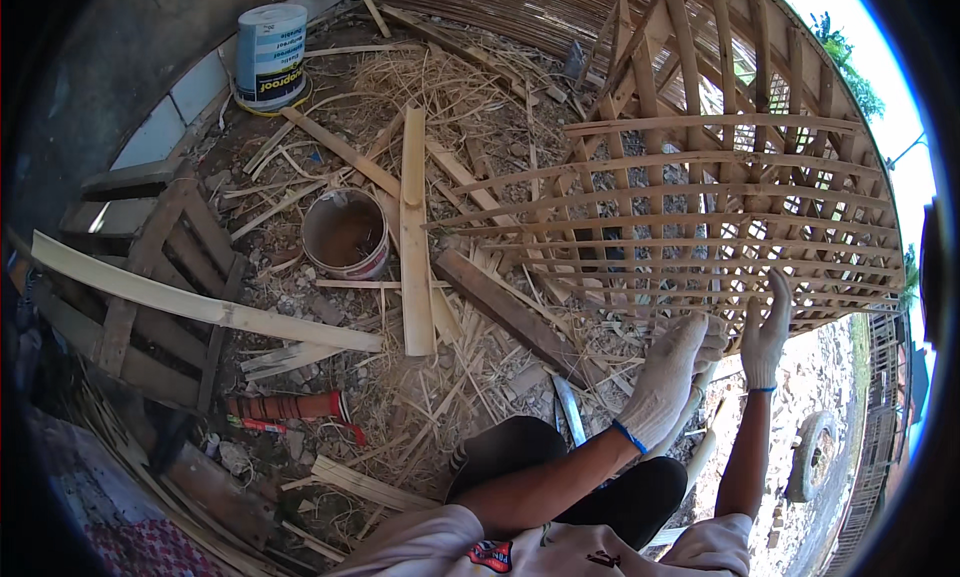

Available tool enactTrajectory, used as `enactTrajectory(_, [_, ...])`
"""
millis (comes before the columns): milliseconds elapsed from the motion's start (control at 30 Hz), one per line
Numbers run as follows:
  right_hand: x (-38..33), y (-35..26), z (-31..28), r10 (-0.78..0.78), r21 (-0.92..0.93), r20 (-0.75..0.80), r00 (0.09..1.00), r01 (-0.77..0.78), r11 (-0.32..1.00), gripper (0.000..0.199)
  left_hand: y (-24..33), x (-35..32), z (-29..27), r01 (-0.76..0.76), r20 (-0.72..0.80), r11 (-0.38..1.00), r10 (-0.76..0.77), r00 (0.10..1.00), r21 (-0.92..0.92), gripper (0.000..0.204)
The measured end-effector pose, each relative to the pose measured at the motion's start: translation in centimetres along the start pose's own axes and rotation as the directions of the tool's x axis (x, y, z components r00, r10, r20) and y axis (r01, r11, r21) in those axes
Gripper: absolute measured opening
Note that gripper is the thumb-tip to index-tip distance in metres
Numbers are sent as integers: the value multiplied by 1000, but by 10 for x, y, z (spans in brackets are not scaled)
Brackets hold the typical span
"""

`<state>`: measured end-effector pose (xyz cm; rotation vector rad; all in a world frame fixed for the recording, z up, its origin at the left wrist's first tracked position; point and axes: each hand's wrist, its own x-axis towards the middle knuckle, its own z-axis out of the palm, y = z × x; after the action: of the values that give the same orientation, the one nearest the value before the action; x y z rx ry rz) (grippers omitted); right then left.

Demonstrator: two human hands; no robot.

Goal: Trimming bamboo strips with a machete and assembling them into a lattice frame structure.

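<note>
Left hand point(668, 377) fingers clamp a bamboo strip point(700, 442); right hand point(765, 329), fingers together (flat, at three o'clock), steadies the lattice point(700, 217).

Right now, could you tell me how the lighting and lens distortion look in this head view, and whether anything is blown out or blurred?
Head view: hard sunlight throws crisp lattice shadows under the woven bamboo panel; the sky at upper right is blown out white; the fisheye bends the long bamboo slat and darkens the rim; the gloved left hand and right hand look sharp, without motion blur.
</note>
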<state>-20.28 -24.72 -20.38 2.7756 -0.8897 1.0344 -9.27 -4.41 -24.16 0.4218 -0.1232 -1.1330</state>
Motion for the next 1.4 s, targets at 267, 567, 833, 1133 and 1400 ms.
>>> enactTrajectory(267, [-270,45,38,284,-289,956,-69,-366,884,46,-63,11,-5,-75,247,988,107,963,-136,37])
enactTrajectory(567, [-338,50,22,397,-370,916,-56,-497,785,43,-66,-2,30,238,126,970,-231,965,-52,49])
enactTrajectory(833, [-329,68,21,459,-350,884,88,-526,775,40,-48,-3,20,15,166,994,4,986,-110,42])
enactTrajectory(1133, [-297,74,35,454,-263,855,250,-545,796,38,-24,-10,22,-117,182,976,151,972,-185,35])
enactTrajectory(1400, [-296,78,54,452,-177,804,385,-571,802,36,7,-17,12,-97,176,981,127,976,-167,46])
